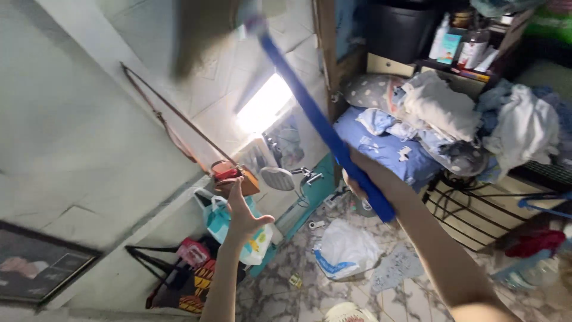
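Overhead, a blurred brush head [199, 36] is held up near the tiled wall [71, 137] on a long blue handle [316, 119]. The handle's lower end is gripped by the right hand [357, 173], fingers closed around it. The left hand [241, 217] is raised with fingers spread open, empty, just below a small red object [226, 174] on the wall.

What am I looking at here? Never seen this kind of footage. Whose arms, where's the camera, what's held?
There is one picture, from a camera worn on a person's head, tilted, so the room looks slanted. No machine: both bare arms belong to the wearer.

The right hand grips a blue pole that runs up to a blurred brush head near the tiled wall; it looks like a broom or mop.

The left hand is open and holds nothing, reaching toward a small red and brown thing that I cannot identify.

Below lie a marble-patterned floor, a white bag and other bags. At right, a shelf is piled with clothes.
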